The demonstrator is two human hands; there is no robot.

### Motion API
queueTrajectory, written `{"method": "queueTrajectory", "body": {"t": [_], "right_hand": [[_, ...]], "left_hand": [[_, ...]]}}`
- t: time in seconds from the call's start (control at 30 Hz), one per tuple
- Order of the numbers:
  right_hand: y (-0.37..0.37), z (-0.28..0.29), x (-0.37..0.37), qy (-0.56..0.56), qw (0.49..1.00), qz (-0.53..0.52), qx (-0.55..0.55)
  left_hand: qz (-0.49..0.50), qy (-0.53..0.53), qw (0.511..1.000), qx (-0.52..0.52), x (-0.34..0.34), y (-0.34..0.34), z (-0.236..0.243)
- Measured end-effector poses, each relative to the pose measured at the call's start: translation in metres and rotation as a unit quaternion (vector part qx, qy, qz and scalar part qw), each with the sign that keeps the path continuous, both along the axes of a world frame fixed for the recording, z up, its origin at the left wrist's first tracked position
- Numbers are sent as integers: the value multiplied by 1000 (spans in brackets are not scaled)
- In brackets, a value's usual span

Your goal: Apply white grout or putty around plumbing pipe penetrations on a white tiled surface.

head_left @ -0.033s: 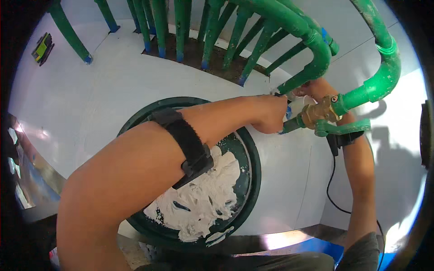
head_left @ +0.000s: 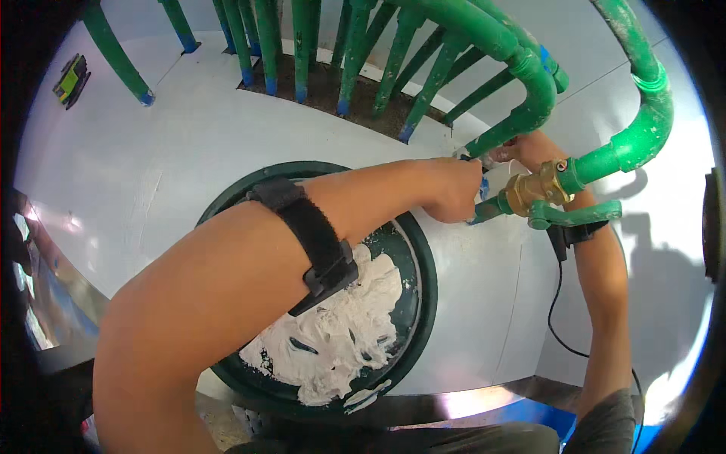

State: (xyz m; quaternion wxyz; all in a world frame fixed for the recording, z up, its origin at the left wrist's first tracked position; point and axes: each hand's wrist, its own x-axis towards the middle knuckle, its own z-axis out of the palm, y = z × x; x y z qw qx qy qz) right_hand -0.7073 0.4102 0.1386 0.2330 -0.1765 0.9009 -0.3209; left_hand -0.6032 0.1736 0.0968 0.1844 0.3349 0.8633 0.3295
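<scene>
My left hand [head_left: 451,191] is closed beside the lower end of a green pipe [head_left: 495,204] below a brass valve [head_left: 535,189]. Its fingers curl away from view, so what they hold is hidden. A bit of blue [head_left: 485,186] shows right at the knuckles. Behind the valve and another green pipe [head_left: 522,121], my right hand [head_left: 522,151] reaches in from the right; most of its fingers are covered. Under my left forearm sits a round dark green tub [head_left: 428,303] with white paste [head_left: 340,333] spread inside.
Many green pipes [head_left: 352,68] with blue lower ends rise from a cut-out at the back. The valve's green lever [head_left: 582,216] juts right. A green-and-black tool [head_left: 72,82] lies far left. Black straps [head_left: 302,219] circle my forearms; a cable [head_left: 556,318] hangs by the right one.
</scene>
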Motion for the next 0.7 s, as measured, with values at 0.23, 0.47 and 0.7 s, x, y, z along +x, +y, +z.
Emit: {"method": "queueTrajectory", "body": {"t": [0.23,0.47,0.7], "right_hand": [[17,31,40,146,976,9,159],[72,71,51,215,966,-83,113],[20,121,205,191,951,-212,119]], "left_hand": [[-7,25,1000,11,-10,12,-9],[-74,54,995,-41,-19,22,8],[-17,-17,999,-28,-12,1,20]]}}
